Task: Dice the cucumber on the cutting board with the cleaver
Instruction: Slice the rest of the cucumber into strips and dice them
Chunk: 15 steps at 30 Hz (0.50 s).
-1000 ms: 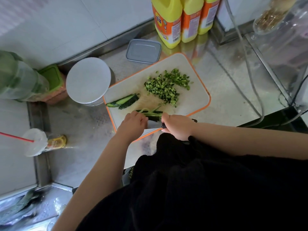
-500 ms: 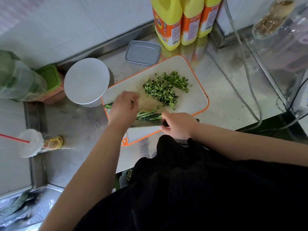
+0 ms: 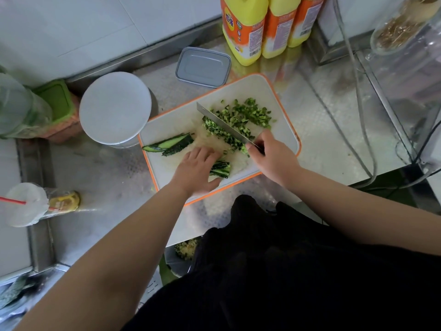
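Gripping the cleaver (image 3: 225, 126) by its handle, our right hand (image 3: 272, 158) had its fingers curled round it, so that grip was clamped on the tool at the right of centre in the frame. The blade ran up and to the left from the hand, lying across the pile of diced cucumber (image 3: 238, 120) in the upper middle of the cutting board (image 3: 284, 130). We could not tell whether the edge touched the board or hung just above the dice.

Our left hand (image 3: 198, 170) lay with its fingers fairly straight and together, pressing down on a bundle of cucumber strips (image 3: 220, 169) near the lower edge of the board; the strips' cut ends stuck out to the right of the fingers. That grip was not closed round anything.

Two longer cucumber pieces (image 3: 171, 145) lay side by side at the board's left edge, apart from both hands.

The white board with its orange rim sat on a steel table (image 3: 105, 168). Just beside its upper left corner stood a round white lidded container (image 3: 115, 106). Beyond the board's top edge lay a grey rectangular lid (image 3: 202, 66), and behind that, at the top of the frame, three yellow bottles (image 3: 269, 25). At the far left a plastic cup with a red straw (image 3: 26, 204) lay near the edge.
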Available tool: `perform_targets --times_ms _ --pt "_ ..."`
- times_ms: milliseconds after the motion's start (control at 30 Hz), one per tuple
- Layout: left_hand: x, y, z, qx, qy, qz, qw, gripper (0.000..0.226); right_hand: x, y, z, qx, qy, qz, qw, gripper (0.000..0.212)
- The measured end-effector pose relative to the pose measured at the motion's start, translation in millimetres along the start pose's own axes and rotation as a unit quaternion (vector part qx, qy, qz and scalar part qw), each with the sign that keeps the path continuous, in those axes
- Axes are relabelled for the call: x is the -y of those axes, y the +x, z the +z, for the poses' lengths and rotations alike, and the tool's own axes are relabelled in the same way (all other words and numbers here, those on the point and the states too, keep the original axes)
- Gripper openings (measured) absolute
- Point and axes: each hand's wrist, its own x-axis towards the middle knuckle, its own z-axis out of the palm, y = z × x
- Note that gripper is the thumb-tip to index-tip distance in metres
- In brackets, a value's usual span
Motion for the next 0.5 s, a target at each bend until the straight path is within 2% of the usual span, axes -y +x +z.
perform_targets --times_ms 133,233,367,500 --pt "-0.6 4.0 7.0 -0.031 0.012 -0.012 0.999 0.059 -2.9 -5.1 0.8 0.02 -0.017 0.003 1.0 0.028" --pt "-6.6 4.4 13.6 -0.061 -0.001 -0.055 0.997 0.055 -4.4 -7.6 1.1 0.03 -0.03 -0.01 0.999 0.029" --pt "-24.7 6.1 16.5 -0.056 -0.034 -0.185 0.98 0.045 -1.6 -6.0 1.4 0.037 -0.023 -0.007 0.999 0.028" --pt "-45.9 6.5 15.5 -0.054 -0.103 -0.322 0.939 0.045 5.2 -5.3 3.2 0.034 -0.017 -0.008 0.999 0.027"
